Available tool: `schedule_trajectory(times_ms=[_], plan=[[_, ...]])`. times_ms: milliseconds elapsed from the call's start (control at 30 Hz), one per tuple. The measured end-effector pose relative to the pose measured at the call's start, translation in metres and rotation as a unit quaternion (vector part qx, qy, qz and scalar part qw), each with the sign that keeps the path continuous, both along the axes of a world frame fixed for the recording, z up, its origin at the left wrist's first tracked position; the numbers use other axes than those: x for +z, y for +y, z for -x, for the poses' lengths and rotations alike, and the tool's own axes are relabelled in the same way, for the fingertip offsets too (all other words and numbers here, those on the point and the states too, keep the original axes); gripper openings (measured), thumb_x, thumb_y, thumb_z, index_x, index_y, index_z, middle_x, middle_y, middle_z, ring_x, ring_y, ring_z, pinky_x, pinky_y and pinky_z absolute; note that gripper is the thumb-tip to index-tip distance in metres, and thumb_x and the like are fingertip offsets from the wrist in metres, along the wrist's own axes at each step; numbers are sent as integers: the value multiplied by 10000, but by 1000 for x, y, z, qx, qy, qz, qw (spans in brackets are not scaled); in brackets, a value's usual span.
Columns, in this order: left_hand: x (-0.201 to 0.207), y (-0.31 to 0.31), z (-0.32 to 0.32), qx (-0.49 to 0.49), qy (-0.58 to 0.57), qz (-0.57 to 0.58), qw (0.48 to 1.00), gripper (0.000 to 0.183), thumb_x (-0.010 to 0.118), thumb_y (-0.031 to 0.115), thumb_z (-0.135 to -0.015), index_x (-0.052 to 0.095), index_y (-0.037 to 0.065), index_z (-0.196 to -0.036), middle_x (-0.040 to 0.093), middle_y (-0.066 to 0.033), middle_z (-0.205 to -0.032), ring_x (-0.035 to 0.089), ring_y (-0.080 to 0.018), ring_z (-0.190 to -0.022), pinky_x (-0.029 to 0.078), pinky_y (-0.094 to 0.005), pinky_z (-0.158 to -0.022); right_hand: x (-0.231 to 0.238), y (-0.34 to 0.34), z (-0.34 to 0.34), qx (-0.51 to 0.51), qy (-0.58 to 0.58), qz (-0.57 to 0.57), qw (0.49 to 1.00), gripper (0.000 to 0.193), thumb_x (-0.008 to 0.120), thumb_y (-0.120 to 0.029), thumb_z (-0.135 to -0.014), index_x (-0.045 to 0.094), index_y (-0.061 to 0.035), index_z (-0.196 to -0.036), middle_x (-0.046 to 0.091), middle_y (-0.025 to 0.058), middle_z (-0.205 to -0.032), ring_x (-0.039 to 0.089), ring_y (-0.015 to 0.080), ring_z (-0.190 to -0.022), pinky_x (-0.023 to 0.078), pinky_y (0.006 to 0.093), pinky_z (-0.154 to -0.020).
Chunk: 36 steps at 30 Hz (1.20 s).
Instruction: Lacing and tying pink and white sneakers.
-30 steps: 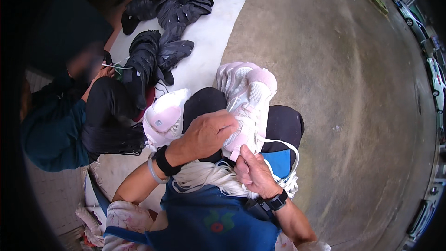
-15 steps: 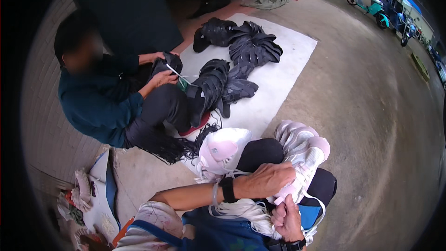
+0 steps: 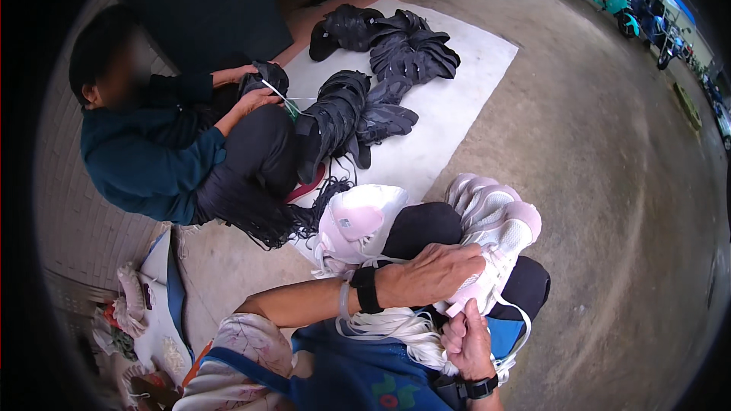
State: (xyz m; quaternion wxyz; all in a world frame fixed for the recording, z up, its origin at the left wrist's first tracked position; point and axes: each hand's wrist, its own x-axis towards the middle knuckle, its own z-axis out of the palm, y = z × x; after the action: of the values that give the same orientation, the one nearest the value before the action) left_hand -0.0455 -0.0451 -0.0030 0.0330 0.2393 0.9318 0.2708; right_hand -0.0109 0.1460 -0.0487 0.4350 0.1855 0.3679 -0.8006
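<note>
A white and pink shoe upper (image 3: 496, 265) rests across my lap, with loose white laces hanging from it. My left hand (image 3: 434, 274), a black band at its wrist, is closed against the upper's lacing area; its fingertips are hidden. Below it, my right hand (image 3: 467, 339) pinches the pale pink tongue end (image 3: 458, 307) between thumb and finger. More pink and white uppers (image 3: 476, 190) lie nested just beyond. To the left of my knee sits another white and pink upper (image 3: 358, 221). A bundle of white laces (image 3: 403, 335) lies on my lap.
A co-worker (image 3: 152, 152) sits at the left, holding a black upper (image 3: 266, 80) and a white strand. Black uppers (image 3: 415, 53) lie in rows on a white sheet (image 3: 476, 61). Black laces (image 3: 278, 221) drape over the co-worker's leg. Scooters (image 3: 609, 0) stand far right.
The whole view has shifted slightly, so most things appear a little higher. My hands keep nearly the same hold on the upper. The co-worker's hands stay on the black upper.
</note>
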Motion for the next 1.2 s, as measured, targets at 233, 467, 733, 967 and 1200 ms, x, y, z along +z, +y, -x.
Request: schedule_trajectory(times_ms=[233, 467, 733, 967, 1200], plan=[[-14, 15, 13, -4, 46, -38, 998, 39, 552, 71, -799, 565, 37, -810, 530, -113, -810, 585, -280, -805, 490, -394, -698, 0, 5, -1, -22, -22, -12, 999, 510, 487, -444, -983, 383, -140, -587, 260, -56, -505, 243, 74, -402, 192, 233, -354], [-22, 12, 13, 99, -16, -214, 972, 62, 631, 62, -816, 602, 21, -853, 551, -131, -844, 560, -331, -786, 451, -402, -683, 2, -7, 1, -10, -15, 8, 1000, 512, 464, -465, -984, 429, -110, -616, 308, -40, -525, 262, 77, -415, 218, 223, -355], [24, 2, -24, 155, -148, -111, 971, 214, 697, 157, -819, 597, 12, -941, 578, -117, -848, 597, -249, -791, 465, -356, -692, 8, -4, 2, -3, 6, -10, 1000, 532, 450, -471, -990, 400, -111, -602, 276, -40, -506, 235, 76, -417, 209, 226, -364], [-39, 13, -55, 184, -486, -512, 684, 392, 575, 229, -960, 509, -44, -1233, 613, -132, -1138, 621, -197, -1008, 505, -337, -904, 17, 1, -4, -6, 23, -57, 998, 436, 497, -399, -990, 465, -102, -672, 322, -56, -555, 246, 53, -429, 206, 218, -371], [-49, 28, -53, 215, -499, -703, 458, 410, 560, 226, -967, 471, 1, -1298, 557, -122, -1247, 537, -231, -1171, 416, -392, -1045, 53, 46, 1, 102, 372, -281, 879, 148, 590, -121, -943, 670, 3, -937, 602, -34, -772, 515, 44, -708, 414, 216, -633]])
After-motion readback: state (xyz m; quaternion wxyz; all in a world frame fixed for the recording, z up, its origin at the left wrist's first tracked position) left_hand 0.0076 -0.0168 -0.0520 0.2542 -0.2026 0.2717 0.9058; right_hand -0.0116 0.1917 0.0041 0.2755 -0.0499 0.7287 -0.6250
